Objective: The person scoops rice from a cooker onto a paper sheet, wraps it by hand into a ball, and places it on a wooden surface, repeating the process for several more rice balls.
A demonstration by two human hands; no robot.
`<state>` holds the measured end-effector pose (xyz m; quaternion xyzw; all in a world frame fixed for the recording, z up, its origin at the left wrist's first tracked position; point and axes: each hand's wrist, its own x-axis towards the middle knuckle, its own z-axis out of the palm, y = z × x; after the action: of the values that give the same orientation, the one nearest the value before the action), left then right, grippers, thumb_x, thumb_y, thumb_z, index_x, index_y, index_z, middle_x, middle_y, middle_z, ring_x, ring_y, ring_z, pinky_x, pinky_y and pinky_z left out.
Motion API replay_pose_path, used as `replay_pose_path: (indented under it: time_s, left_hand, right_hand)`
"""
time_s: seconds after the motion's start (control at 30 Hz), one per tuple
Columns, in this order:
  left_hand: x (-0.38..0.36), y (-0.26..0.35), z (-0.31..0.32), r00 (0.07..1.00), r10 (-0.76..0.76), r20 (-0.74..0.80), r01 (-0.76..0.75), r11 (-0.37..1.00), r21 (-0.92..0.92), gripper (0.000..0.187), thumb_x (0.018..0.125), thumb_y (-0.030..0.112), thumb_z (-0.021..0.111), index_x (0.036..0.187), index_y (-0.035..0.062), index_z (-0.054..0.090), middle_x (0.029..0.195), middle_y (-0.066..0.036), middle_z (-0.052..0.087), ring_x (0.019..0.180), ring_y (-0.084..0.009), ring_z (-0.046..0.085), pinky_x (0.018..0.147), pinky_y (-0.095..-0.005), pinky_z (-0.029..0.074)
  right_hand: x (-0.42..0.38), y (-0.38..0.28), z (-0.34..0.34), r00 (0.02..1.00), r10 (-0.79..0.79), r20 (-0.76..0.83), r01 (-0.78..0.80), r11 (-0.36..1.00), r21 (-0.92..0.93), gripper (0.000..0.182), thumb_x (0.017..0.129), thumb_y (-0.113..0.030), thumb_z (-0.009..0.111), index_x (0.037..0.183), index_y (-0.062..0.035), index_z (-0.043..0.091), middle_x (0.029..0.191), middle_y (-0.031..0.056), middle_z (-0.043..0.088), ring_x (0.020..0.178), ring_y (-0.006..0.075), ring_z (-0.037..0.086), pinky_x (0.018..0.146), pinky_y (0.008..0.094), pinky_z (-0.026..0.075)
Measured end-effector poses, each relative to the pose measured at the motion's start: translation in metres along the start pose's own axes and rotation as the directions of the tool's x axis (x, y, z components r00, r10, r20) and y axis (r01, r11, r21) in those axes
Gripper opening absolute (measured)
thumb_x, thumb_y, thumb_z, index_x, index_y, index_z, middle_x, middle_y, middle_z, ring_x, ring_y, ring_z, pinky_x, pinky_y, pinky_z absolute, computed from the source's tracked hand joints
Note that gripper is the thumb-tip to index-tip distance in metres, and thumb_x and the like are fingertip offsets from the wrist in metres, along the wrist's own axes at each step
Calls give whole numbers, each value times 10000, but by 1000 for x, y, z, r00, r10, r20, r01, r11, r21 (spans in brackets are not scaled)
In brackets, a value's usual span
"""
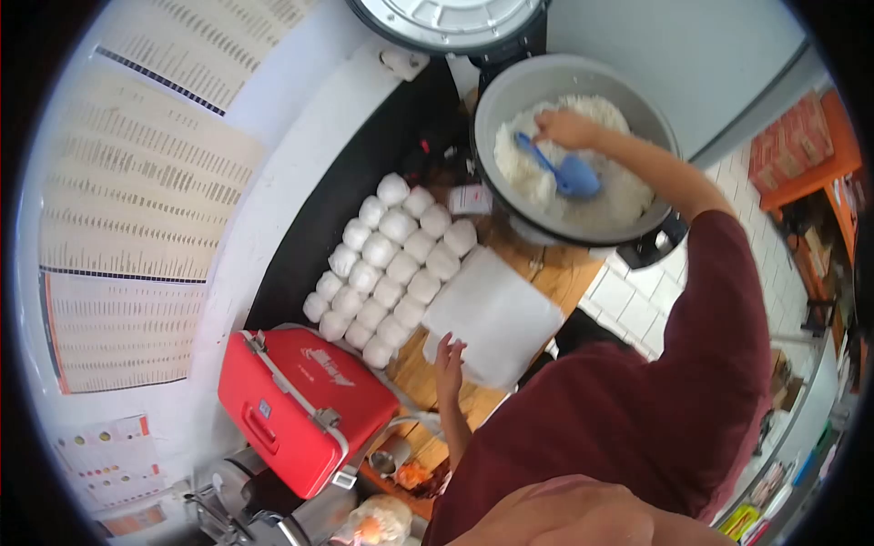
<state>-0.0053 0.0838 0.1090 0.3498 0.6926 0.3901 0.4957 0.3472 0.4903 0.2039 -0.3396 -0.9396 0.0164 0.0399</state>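
Observation:
A large grey pot [494,100] of white rice [596,111] stands at the upper right. My right hand [563,130] is inside it, over the rice, with curled fingers beside the handle of a blue scoop [577,176]; whether the fingers grip the handle is unclear. The scoop lies on the rice. Lower down, my left hand [449,357] is at the edge of a stack of white paper sheets [496,314], its fingers apart and nothing held. Rows of white wrapped balls [401,267] sit just left of the sheets.
A red cooler box [305,400] stands at the lower left on the wooden table [475,400]. The round pot lid [451,18] is raised at the top. A metal cup [390,455] and a plastic bag [378,520] are near the bottom. Orange shelving [810,173] is at the right.

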Motion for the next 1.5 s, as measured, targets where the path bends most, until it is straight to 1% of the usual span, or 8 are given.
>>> replay_pose_path:
  time_s: [0.3, 0.47, 0.7, 0.8, 1.13, 1.27, 1.43, 1.5]
  left_hand:
    - [-25, -50, 33, 994, -70, -87, 75, 995, 60, 499, 891, 321, 601, 1265, 13, 480, 929, -98, 634, 754, -152, 587, 665, -268, 476]
    - [-32, -41, 58, 991, -127, -48, 132, 983, 126, 500, 882, 321, 616, 1261, 21, 486, 962, -121, 642, 732, -153, 590, 661, -274, 472]
    - [-4, -34, 82, 1000, -3, 6, 3, 994, 106, 509, 884, 314, 613, 1263, 2, 479, 956, -119, 647, 768, -185, 612, 685, -289, 483]
    - [-8, -43, 80, 997, -79, 2, 78, 994, 75, 513, 887, 306, 613, 1267, -8, 471, 981, -122, 642, 807, -201, 616, 711, -305, 486]
    - [-62, -93, 48, 961, -187, -204, 207, 975, 80, 494, 897, 301, 593, 1268, -2, 472, 1012, -138, 632, 843, -226, 607, 748, -320, 473]
    - [-69, -109, 41, 930, -238, -280, 250, 968, 6, 490, 897, 296, 594, 1263, -9, 478, 1008, -140, 629, 869, -201, 596, 769, -310, 464]
    - [-65, -119, 40, 939, -192, -285, 191, 981, -29, 491, 896, 285, 598, 1258, -24, 475, 999, -128, 628, 862, -196, 598, 759, -298, 466]
    - [-57, -113, 42, 943, -173, -285, 168, 985, -40, 491, 896, 280, 600, 1257, -29, 472, 996, -126, 627, 857, -198, 599, 754, -296, 468]
  right_hand:
    - [16, 15, -17, 832, -548, 89, 530, 734, -424, 110, 681, -217, 658, 760, -148, 688, 1021, 43, 609, 972, 224, 572, 790, 369, 445]
    - [-40, -6, -70, 723, 13, 691, 271, 914, -301, 276, 737, -116, 607, 994, -18, 597, 746, 120, 635, 746, 305, 640, 657, 419, 479]
    - [-71, -36, -96, 835, 522, 172, -313, 709, -631, 645, 823, -54, 510, 1431, -119, 304, 820, 150, 621, 703, 288, 649, 607, 396, 539]
    - [-54, -8, -87, 842, 540, 1, -410, 641, -648, 581, 823, -104, 524, 1388, -99, 386, 776, 125, 636, 683, 269, 653, 547, 367, 533]
    - [4, 68, -72, 717, 306, 627, 248, 728, -639, 510, 782, -62, 578, 1278, -129, 482, 802, 125, 647, 785, 341, 641, 628, 429, 521]
    - [-16, 90, -59, 824, 94, 558, 265, 807, -527, 534, 753, -48, 598, 1266, -147, 487, 801, 136, 648, 817, 332, 639, 647, 435, 521]
    - [-18, 8, -81, 621, 304, 723, 91, 888, -452, 613, 762, -61, 579, 1338, -215, 436, 741, 150, 633, 723, 322, 640, 634, 416, 518]
    - [-56, -5, -50, 701, 18, 713, 149, 974, -171, 645, 768, -98, 579, 1373, -243, 406, 707, 162, 622, 674, 332, 626, 611, 419, 506]
